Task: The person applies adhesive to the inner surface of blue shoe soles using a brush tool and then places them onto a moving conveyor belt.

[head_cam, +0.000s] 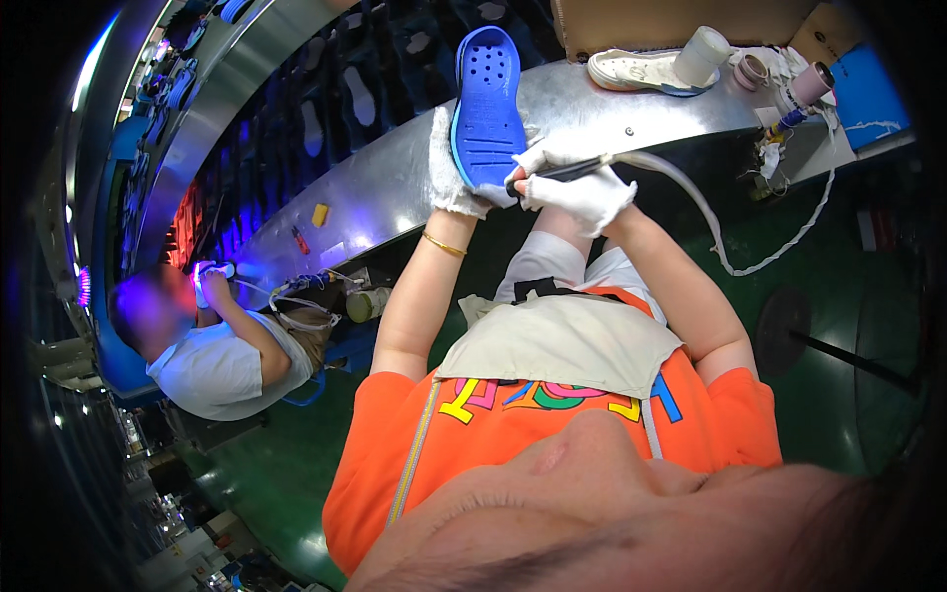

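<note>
My left hand [447, 166], in a white knitted glove, grips a blue shoe sole [487, 118] from its left side and lower end. The sole stands lengthwise away from me, with a cluster of round holes at its far end and grooves near my hands. My right hand [577, 185], in a white glove with bare fingertips showing, holds a dark pen-like applicator [566, 172] fed by a pale hose [684, 174]. Its tip is close to the sole's near right edge; whether they touch I cannot tell.
A curved metal bench [370, 192] bears a white shoe [629, 70], a white cup [701, 55], pink containers [810, 83], a yellow block [319, 215] and a red tool [300, 240]. Behind runs a dark conveyor [355, 44] with soles. A co-worker [229, 355] sits at the left.
</note>
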The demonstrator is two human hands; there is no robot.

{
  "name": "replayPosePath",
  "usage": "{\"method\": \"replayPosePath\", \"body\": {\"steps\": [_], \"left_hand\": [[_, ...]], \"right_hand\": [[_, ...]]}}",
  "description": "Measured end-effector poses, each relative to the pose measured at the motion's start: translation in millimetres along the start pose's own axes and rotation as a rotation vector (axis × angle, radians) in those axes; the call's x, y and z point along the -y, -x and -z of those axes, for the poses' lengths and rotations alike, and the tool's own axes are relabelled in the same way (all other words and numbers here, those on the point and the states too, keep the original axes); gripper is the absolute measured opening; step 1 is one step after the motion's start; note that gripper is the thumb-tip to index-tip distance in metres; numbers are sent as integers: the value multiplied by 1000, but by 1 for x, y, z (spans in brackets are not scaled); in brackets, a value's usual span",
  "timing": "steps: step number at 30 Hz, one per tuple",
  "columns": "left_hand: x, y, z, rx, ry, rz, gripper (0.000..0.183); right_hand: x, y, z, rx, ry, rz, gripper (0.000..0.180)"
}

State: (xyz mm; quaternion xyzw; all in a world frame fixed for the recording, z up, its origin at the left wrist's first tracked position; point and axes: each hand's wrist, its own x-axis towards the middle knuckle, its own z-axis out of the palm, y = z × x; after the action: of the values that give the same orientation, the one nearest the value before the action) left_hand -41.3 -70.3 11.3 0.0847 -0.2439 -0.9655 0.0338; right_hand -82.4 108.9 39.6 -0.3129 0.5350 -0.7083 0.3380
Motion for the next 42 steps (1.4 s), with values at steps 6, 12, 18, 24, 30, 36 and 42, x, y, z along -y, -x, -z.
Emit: {"method": "replayPosePath", "body": {"steps": [6,12,18,24,30,36,42], "left_hand": [[13,12,-3,70,50,-1,65],[17,18,-5,166,135,6,68],[21,32,-31,113,-18,46,63],[10,22,1,31,-107,-59,69],[-1,39,-14,3,-204,22,60],[-21,31,-28,49,-499,-178,61],[-107,3,-110,304,-467,-242,81]], "right_hand": [[-2,-11,-1,-223,73,128,13],[19,-9,-1,-149,-103,80,13],[20,-55,28,-415,362,690,17],[10,4,3,-54,642,588,24],[30,-6,20,-207,502,508,16],[66,-12,24,178,859,706,18],[63,21,42,-272,475,571,17]]}}
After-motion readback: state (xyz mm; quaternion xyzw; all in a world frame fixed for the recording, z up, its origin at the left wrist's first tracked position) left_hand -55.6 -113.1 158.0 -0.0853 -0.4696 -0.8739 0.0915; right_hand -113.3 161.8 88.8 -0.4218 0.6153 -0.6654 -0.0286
